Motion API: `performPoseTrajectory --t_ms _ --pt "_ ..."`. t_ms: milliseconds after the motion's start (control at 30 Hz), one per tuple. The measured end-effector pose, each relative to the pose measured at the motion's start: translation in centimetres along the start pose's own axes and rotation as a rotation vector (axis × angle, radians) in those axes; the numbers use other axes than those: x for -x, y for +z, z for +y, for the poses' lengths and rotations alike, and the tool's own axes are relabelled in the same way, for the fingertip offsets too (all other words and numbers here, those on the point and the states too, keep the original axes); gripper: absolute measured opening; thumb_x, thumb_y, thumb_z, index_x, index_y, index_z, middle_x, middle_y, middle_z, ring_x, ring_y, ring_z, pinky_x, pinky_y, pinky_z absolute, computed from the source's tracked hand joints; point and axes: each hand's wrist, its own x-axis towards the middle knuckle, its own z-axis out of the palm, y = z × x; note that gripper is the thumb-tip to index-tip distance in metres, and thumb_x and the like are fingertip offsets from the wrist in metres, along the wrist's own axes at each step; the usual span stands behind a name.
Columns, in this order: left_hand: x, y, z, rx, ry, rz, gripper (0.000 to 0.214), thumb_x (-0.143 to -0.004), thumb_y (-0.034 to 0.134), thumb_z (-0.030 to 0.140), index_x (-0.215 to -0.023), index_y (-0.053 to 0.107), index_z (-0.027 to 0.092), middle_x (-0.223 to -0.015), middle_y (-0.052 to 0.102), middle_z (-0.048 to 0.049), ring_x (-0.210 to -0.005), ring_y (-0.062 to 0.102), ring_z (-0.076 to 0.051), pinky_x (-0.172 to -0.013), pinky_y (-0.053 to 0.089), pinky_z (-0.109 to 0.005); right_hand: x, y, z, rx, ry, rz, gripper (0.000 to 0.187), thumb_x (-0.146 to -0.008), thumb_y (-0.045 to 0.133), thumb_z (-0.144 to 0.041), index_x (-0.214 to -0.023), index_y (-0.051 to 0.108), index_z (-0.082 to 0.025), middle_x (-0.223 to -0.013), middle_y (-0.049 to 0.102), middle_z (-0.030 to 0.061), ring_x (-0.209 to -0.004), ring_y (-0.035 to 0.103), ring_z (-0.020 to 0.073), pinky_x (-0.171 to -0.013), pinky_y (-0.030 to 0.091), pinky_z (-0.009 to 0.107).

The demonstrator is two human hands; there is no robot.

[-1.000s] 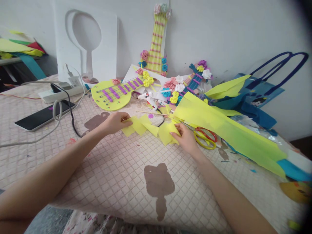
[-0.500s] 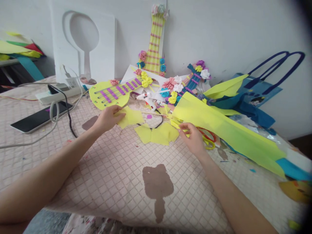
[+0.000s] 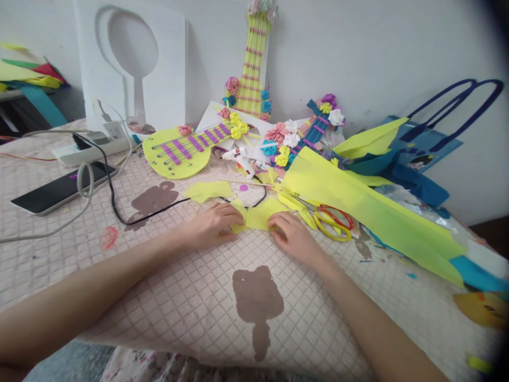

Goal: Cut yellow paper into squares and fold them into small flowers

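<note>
On the quilted cloth, small cut pieces of yellow crepe-like paper lie in front of me. My left hand [image 3: 217, 225] has its fingers curled down over the left yellow paper piece [image 3: 238, 208], gripping its near edge. My right hand [image 3: 296, 239] pinches the near right corner of another yellow paper piece [image 3: 262, 216] between thumb and fingers. The two pieces lie side by side, close together. Behind my left hand rests a further yellow piece [image 3: 207, 190], untouched. Scissors [image 3: 334, 223] with red and yellow handles lie just right of my right hand.
A white glue gun [image 3: 240, 159] sits behind the pieces, its black cord nearby. Flower-decorated toy guitars, one a yellow guitar [image 3: 178, 154], stand farther back. A large yellow sheet [image 3: 358, 212] and a blue bag [image 3: 421, 148] lie right; a power strip [image 3: 91, 151] and tablet-like device [image 3: 59, 191] lie left.
My left hand let go of the yellow piece farther left and moved right and nearer, onto another piece. My right hand shifted slightly left and nearer, uncovering the scissors.
</note>
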Motion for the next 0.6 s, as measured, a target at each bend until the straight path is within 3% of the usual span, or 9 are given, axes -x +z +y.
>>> performPoseTrajectory --t_ms 133,267,400,500,600 --pt "0.1 -0.2 -0.3 -0.028 -0.013 -0.018 0.019 -0.09 0.043 0.022 -0.09 0.062 0.019 -0.105 0.064 -0.0061 -0.1 0.057 -0.018 -0.092 0.038 -0.034 0.0 -0.3 0.5 -0.026 -0.029 0.033 0.017 -0.082 0.046 -0.008 -0.087 0.055 -0.021 -0.097 0.061 0.0068 -0.093 0.055 0.021 -0.083 0.045 0.038" --pt "0.5 -1.7 -1.5 -0.087 -0.036 0.019 0.022 -0.09 0.041 0.021 -0.087 0.062 0.018 -0.106 0.064 -0.0076 -0.099 0.057 -0.018 -0.092 0.038 -0.035 0.3 -1.3 1.0 -0.047 -0.069 0.042 0.015 -0.084 0.047 -0.011 -0.086 0.057 -0.022 -0.097 0.059 0.0063 -0.093 0.056 0.0203 -0.083 0.045 0.037" --pt "0.6 -2.9 -2.3 -0.141 -0.158 0.166 0.023 -0.086 0.041 0.013 -0.096 0.061 0.017 -0.112 0.061 -0.0102 -0.105 0.054 -0.022 -0.093 0.04 -0.041 0.6 -1.9 1.5 -0.092 -0.08 0.034 0.017 -0.086 0.044 -0.013 -0.088 0.058 -0.022 -0.097 0.06 0.0066 -0.089 0.059 0.0192 -0.08 0.048 0.036" --pt "0.4 -2.9 -1.3 -0.039 -0.212 0.262 0.03 -0.082 0.041 0.011 -0.107 0.056 0.016 -0.115 0.059 -0.0111 -0.109 0.053 -0.021 -0.094 0.042 -0.039 0.7 -1.5 1.3 -0.145 -0.109 0.059 0.019 -0.085 0.044 -0.012 -0.09 0.058 -0.023 -0.099 0.062 0.0066 -0.093 0.06 0.0197 -0.083 0.048 0.038" --pt "0.1 -1.8 0.7 0.181 -0.309 0.22 0.024 -0.084 0.048 0.022 -0.106 0.055 0.017 -0.108 0.062 -0.0084 -0.096 0.059 -0.017 -0.084 0.048 -0.033 0.7 -0.9 0.6 -0.229 -0.129 0.072 0.022 -0.083 0.043 -0.011 -0.091 0.058 -0.024 -0.102 0.064 0.0058 -0.096 0.061 0.0195 -0.086 0.048 0.039"
